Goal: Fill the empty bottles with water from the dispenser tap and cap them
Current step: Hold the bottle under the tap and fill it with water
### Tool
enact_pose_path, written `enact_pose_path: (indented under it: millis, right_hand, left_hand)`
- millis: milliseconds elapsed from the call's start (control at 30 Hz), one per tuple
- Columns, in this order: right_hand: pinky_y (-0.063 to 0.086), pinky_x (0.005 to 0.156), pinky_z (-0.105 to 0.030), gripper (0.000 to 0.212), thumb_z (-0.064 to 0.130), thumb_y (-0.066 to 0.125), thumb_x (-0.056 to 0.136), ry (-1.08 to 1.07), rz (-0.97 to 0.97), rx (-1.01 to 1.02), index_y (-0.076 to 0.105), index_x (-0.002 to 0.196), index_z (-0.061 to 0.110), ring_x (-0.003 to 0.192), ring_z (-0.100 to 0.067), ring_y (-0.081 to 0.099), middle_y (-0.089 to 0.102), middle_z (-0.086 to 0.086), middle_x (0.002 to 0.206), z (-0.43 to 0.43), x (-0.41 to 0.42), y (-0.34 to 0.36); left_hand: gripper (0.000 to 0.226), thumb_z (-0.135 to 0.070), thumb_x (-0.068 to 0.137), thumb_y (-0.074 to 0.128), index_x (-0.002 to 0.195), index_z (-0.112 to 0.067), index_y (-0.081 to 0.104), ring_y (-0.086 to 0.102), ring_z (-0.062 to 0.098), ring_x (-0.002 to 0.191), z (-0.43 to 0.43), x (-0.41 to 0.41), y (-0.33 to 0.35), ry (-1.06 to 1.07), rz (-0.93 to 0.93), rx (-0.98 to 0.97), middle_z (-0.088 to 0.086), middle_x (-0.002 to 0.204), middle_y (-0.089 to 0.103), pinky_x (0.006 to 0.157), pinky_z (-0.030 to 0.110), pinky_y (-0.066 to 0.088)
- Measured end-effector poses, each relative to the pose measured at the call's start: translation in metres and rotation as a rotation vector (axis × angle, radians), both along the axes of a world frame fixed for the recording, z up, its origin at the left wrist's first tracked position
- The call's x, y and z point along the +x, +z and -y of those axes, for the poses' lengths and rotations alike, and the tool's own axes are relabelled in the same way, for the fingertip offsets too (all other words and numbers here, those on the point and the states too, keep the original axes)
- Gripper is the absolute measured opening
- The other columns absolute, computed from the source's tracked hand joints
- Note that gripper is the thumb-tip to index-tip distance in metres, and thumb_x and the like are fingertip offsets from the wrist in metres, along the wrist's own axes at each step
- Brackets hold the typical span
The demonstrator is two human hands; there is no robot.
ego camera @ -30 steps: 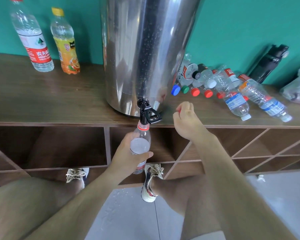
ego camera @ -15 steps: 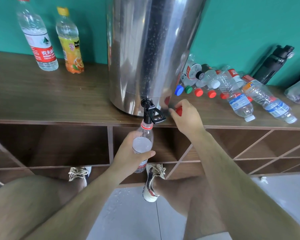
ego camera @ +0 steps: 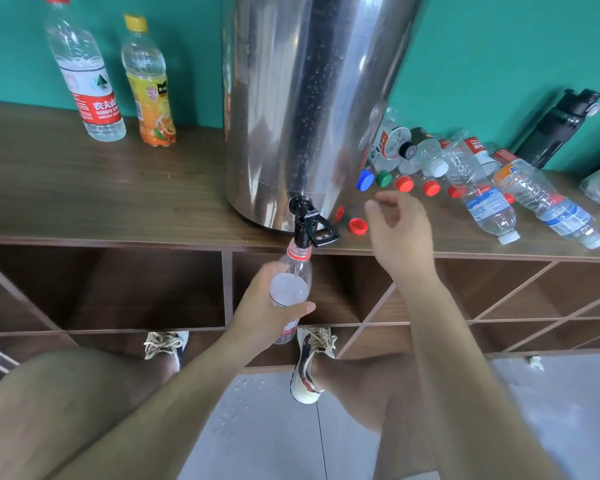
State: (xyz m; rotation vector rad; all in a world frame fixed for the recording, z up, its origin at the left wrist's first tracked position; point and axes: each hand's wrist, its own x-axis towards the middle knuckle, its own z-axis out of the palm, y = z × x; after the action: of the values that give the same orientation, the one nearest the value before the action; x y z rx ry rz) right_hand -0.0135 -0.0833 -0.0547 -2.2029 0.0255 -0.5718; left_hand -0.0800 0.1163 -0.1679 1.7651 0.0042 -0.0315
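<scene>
A tall steel water dispenser (ego camera: 309,98) stands on the wooden shelf top (ego camera: 101,202). Its black tap (ego camera: 309,225) juts over the front edge. My left hand (ego camera: 264,310) grips a clear bottle (ego camera: 290,289) with a red neck ring, its uncapped mouth right under the tap. A red cap (ego camera: 358,226) lies on the shelf top beside the tap. My right hand (ego camera: 400,230) hovers just right of that cap, fingers apart and holding nothing. Several empty capped bottles (ego camera: 478,188) lie in a heap to the right.
Two capped bottles stand at the back left, a red-labelled water bottle (ego camera: 87,74) and an orange-labelled one (ego camera: 149,84). A black flask (ego camera: 558,129) leans on the teal wall. Open cubbies sit under the shelf top. Water drops spot the floor tiles by my feet.
My right hand carried the red cap toward the tap, set it on the shelf top and opened, drawing back to the right. The left hand kept the bottle under the tap.
</scene>
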Motion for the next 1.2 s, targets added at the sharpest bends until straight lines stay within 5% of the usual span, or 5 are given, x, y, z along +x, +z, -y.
enact_pose_path:
  millis: [100,233,367,1000,1200]
  right_hand:
    - [0.050,0.082,-0.022,0.012,0.035,0.067,0.100,0.176,0.198,0.257,0.067,0.105,0.024,0.088,-0.007,0.065,0.069,0.007,0.098,-0.030,-0.053,0.024]
    - [0.041,0.083,-0.017,0.041,0.040,0.084,0.086,0.500,0.293,-0.084,0.069,0.114,0.014,0.098,-0.011,0.057,0.061,0.000,0.110,-0.049,-0.073,0.029]
    - [0.041,0.085,-0.014,0.022,0.016,0.086,0.086,0.519,0.353,-0.101,0.075,0.104,0.008,0.097,-0.003,0.056,0.063,-0.008,0.108,-0.042,-0.061,0.020]
    - [0.050,0.088,-0.028,0.019,0.005,0.058,0.101,0.635,0.358,-0.027,0.076,0.105,-0.001,0.107,-0.024,0.067,0.071,-0.013,0.111,-0.023,-0.054,0.010]
    - [0.051,0.089,-0.030,0.022,0.003,0.054,0.103,0.619,0.331,0.013,0.075,0.108,0.000,0.105,-0.024,0.066,0.071,-0.012,0.108,-0.029,-0.052,0.003]
  left_hand:
    - [0.066,-0.029,0.077,0.090,0.127,-0.037,0.049,0.057,0.006,0.114,0.000,0.000,0.000,0.005,0.051,0.029,-0.020,0.118,0.056,0.090,0.021,0.050]
    - [0.064,-0.028,0.076,0.090,0.127,-0.033,0.051,0.057,-0.004,0.110,-0.001,0.000,0.000,0.010,0.072,0.024,-0.018,0.119,0.059,0.088,0.017,0.046]
    - [0.069,-0.030,0.074,0.091,0.130,-0.032,0.051,0.057,-0.001,0.114,-0.004,0.003,-0.004,0.006,0.076,0.023,-0.020,0.122,0.058,0.094,0.023,0.050]
    - [0.072,-0.034,0.075,0.091,0.132,-0.036,0.047,0.056,0.008,0.119,-0.002,0.003,-0.011,0.009,0.039,0.070,-0.019,0.123,0.055,0.102,0.036,0.053]
    - [0.072,-0.035,0.076,0.090,0.132,-0.039,0.045,0.055,0.005,0.118,-0.001,0.003,-0.012,0.013,0.031,0.084,-0.023,0.122,0.053,0.092,0.021,0.048]
